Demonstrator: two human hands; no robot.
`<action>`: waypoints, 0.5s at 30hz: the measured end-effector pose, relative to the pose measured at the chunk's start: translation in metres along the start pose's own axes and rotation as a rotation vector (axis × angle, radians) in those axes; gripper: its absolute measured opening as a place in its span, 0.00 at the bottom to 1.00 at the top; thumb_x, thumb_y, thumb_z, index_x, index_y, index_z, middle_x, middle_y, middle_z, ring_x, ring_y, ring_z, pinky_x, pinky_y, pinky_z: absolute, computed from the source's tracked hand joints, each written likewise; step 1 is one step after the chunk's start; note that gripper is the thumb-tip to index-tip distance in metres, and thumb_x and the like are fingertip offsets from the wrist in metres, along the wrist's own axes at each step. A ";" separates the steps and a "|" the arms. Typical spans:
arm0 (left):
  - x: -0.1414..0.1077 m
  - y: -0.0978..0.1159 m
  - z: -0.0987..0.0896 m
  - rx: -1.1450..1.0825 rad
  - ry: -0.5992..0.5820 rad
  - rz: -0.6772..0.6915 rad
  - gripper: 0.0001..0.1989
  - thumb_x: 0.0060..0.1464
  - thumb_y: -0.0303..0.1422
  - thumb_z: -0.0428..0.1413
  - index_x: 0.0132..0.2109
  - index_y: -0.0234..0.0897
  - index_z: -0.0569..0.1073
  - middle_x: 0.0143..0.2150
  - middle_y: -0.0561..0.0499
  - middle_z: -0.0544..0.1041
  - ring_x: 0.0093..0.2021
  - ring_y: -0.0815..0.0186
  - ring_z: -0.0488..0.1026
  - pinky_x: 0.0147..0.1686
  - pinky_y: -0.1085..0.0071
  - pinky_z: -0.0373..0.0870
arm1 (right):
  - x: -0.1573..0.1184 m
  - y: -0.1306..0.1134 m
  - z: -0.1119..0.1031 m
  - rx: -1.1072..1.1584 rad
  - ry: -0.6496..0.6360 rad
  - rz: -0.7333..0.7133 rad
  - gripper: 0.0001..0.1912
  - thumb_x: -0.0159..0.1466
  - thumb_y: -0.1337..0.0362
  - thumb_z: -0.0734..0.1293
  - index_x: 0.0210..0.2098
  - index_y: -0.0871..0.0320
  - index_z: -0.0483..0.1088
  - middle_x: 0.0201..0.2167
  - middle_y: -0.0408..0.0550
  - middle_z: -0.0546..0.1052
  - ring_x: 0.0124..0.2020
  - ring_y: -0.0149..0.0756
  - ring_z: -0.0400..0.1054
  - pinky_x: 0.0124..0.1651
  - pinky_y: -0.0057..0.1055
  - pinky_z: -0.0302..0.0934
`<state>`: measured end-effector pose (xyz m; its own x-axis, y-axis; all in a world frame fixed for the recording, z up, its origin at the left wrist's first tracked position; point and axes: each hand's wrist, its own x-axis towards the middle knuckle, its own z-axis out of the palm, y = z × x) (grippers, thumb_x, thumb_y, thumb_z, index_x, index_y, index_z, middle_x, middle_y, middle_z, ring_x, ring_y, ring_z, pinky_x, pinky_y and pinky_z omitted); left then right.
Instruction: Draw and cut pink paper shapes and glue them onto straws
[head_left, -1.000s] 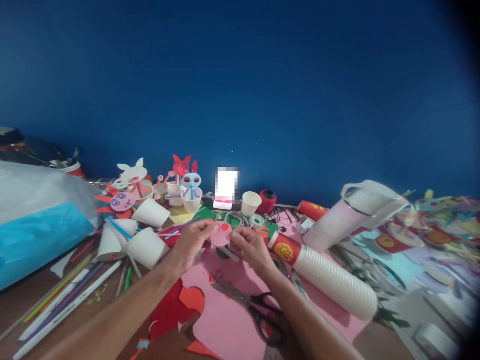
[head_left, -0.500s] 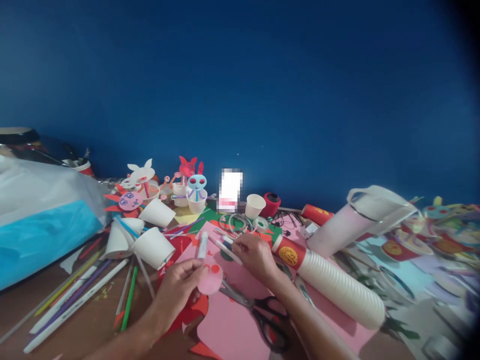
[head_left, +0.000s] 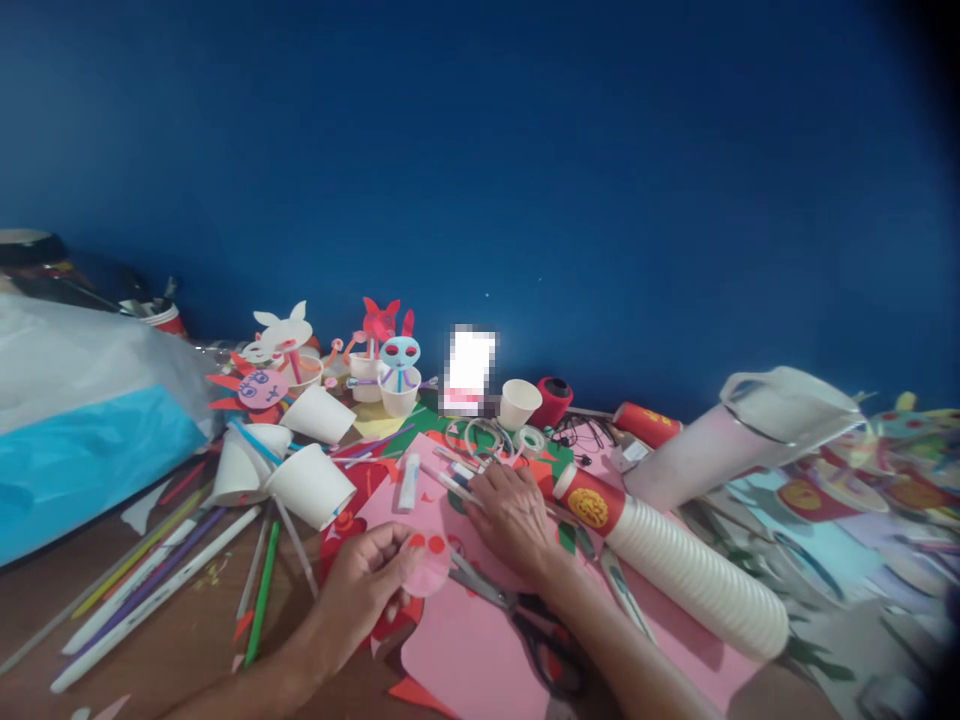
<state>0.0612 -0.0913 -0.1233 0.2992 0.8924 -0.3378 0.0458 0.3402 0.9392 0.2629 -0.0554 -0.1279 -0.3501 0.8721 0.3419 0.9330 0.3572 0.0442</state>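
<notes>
My left hand (head_left: 367, 585) pinches a pink paper circle (head_left: 426, 570) at its left edge; two red dots lie along the circle's upper part. Palm down, my right hand (head_left: 514, 510) rests over several slim pens (head_left: 454, 482) on the pink paper (head_left: 465, 650). Its fingers are bent and slightly apart, with the tips touching the pens. Between the hands lie scissors (head_left: 502, 600) with black handles, partly under my right forearm. A small white glue tube (head_left: 409, 482) sits on the paper just beyond my left hand.
White paper cups (head_left: 309, 485) and several markers (head_left: 157, 600) lie at left. Paper-cup figures (head_left: 400, 365) stand at the back near a blurred white rectangle (head_left: 471, 368). A long cup stack (head_left: 697, 575) and a white pitcher (head_left: 705, 440) are at right. A blue-and-white bag (head_left: 90, 450) fills the far left.
My right hand has flattened and lowered over the pens. My left hand still holds the pink circle, now slightly lower and apart from the glue tube. The view has shifted slightly.
</notes>
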 end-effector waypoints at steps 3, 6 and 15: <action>0.002 0.002 -0.002 -0.086 -0.011 -0.023 0.18 0.44 0.46 0.58 0.32 0.34 0.70 0.17 0.58 0.65 0.15 0.77 0.57 0.14 0.81 0.52 | -0.002 0.000 0.000 -0.001 0.009 -0.003 0.02 0.59 0.65 0.65 0.31 0.56 0.67 0.31 0.46 0.70 0.35 0.38 0.62 0.38 0.34 0.46; 0.002 0.003 -0.003 -0.100 -0.017 -0.032 0.18 0.44 0.45 0.58 0.32 0.33 0.69 0.17 0.57 0.66 0.14 0.77 0.57 0.13 0.81 0.52 | -0.003 -0.001 -0.001 0.010 0.014 0.000 0.03 0.59 0.64 0.65 0.31 0.56 0.67 0.31 0.46 0.70 0.35 0.38 0.62 0.38 0.34 0.46; 0.001 0.005 -0.005 -0.157 -0.071 -0.043 0.18 0.44 0.42 0.59 0.38 0.33 0.71 0.18 0.56 0.70 0.14 0.76 0.61 0.14 0.80 0.56 | -0.002 0.001 0.000 0.078 0.042 0.024 0.04 0.59 0.66 0.63 0.29 0.58 0.67 0.29 0.47 0.71 0.34 0.37 0.64 0.41 0.33 0.49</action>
<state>0.0575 -0.0870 -0.1190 0.3672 0.8546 -0.3672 -0.0877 0.4249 0.9010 0.2643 -0.0570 -0.1285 -0.3220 0.8666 0.3812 0.9313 0.3624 -0.0372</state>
